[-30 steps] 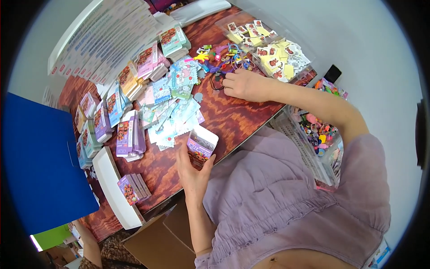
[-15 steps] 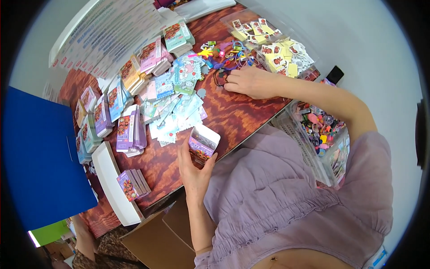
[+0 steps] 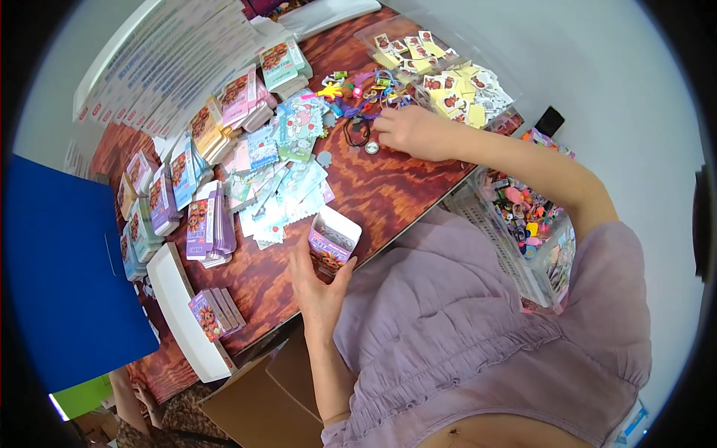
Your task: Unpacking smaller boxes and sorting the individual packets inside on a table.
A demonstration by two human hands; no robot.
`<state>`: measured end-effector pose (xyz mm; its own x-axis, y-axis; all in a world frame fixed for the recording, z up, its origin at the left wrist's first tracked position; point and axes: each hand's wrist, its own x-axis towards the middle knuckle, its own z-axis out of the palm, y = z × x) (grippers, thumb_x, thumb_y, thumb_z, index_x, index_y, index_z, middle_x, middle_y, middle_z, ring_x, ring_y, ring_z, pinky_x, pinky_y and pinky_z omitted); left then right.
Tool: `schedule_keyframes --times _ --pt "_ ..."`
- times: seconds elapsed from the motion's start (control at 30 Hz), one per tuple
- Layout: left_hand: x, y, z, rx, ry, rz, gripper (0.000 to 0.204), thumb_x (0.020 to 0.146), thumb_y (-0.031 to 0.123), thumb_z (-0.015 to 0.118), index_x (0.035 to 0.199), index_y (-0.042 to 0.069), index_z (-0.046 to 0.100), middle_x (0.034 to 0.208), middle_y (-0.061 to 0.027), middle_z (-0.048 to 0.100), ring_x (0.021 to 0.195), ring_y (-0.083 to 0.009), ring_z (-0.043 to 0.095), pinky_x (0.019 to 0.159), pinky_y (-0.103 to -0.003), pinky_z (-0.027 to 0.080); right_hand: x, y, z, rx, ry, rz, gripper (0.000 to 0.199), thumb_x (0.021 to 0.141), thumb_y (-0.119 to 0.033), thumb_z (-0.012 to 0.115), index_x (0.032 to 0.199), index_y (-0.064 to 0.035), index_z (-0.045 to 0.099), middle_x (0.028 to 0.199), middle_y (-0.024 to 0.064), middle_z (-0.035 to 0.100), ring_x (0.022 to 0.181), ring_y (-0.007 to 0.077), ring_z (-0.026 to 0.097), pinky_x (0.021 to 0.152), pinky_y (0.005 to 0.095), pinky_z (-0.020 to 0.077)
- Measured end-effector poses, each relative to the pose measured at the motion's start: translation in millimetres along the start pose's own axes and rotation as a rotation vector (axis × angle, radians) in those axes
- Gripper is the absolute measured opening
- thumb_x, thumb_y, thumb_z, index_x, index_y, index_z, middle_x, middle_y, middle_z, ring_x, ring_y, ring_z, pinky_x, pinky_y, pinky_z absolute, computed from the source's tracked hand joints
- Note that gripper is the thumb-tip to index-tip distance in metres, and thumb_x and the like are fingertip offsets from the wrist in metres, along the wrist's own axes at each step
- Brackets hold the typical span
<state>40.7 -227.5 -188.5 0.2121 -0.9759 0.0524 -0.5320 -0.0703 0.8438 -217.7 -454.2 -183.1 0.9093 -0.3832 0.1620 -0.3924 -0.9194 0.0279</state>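
Observation:
My left hand (image 3: 317,287) grips a small purple carton (image 3: 326,248) by its sides, at the table's near edge. The carton's top is open, with a white flap raised and something greyish inside. Over the table, my right hand (image 3: 418,134) has its fingers curled down beside a heap of small colourful trinkets (image 3: 377,89). What those fingers hold, if anything, is hidden under the hand. By the fingertips lie a black cord (image 3: 357,133) and a round silvery piece (image 3: 372,148). Blue and white sachets (image 3: 295,194) are heaped left of the trinkets.
Stacks of flat cartons (image 3: 209,224) line the table's left side. A white tray (image 3: 179,313) stands near small purple boxes (image 3: 216,312). Clear bins hold yellow cards (image 3: 463,93) and mixed trinkets (image 3: 523,209). Another person's hand (image 3: 142,396) shows at lower left, near a blue panel (image 3: 75,269).
The view has shifted slightly. My right hand has drawn a little away from the black cord, and the round silvery piece now shows beside it. My left hand still holds the carton.

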Motion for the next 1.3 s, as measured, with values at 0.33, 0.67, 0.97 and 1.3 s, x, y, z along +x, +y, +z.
schedule_keyframes --times 0.33,0.67,0.97,1.3 --pt "-3 9 -1 -0.062 -0.018 -0.088 0.074 0.070 0.011 0.085 0.134 0.001 0.050 0.114 -0.0126 0.056 0.104 -0.0268 0.058 0.088 -0.038 0.049 18 -28 -21 0.228 0.137 -0.027 0.018 0.078 -0.008 0.065 0.091 -0.0054 0.053 0.093 0.0081 0.052 0.088 0.0228 0.057 0.066 0.0377 0.0498" --pt "-5 16 0 -0.110 -0.016 -0.093 0.066 0.071 0.011 0.083 0.129 0.001 0.052 0.116 -0.0121 0.057 0.099 -0.0243 0.062 0.085 -0.035 0.052 3 -143 -77 1.162 0.416 0.431 0.011 0.081 0.004 0.063 0.090 -0.0011 0.060 0.089 0.0077 0.062 0.080 0.0175 0.062 0.071 0.0312 0.0485" --pt "-11 15 6 -0.056 0.019 -0.022 0.063 0.072 0.009 0.082 0.127 0.002 0.052 0.112 -0.0141 0.059 0.098 -0.0287 0.062 0.084 -0.039 0.051 19 -159 -33 0.675 0.511 0.177 0.010 0.075 -0.006 0.071 0.083 -0.0055 0.065 0.116 0.0096 0.060 0.115 0.0298 0.053 0.094 0.0447 0.0425" --pt "-9 19 5 0.093 0.011 0.017 0.065 0.069 0.008 0.081 0.127 0.002 0.052 0.110 -0.0159 0.059 0.099 -0.0327 0.061 0.083 -0.041 0.051 10 -159 -32 0.464 0.307 0.034 0.016 0.080 -0.017 0.065 0.082 -0.0011 0.067 0.136 0.0158 0.053 0.136 0.0349 0.041 0.103 0.0519 0.0377"
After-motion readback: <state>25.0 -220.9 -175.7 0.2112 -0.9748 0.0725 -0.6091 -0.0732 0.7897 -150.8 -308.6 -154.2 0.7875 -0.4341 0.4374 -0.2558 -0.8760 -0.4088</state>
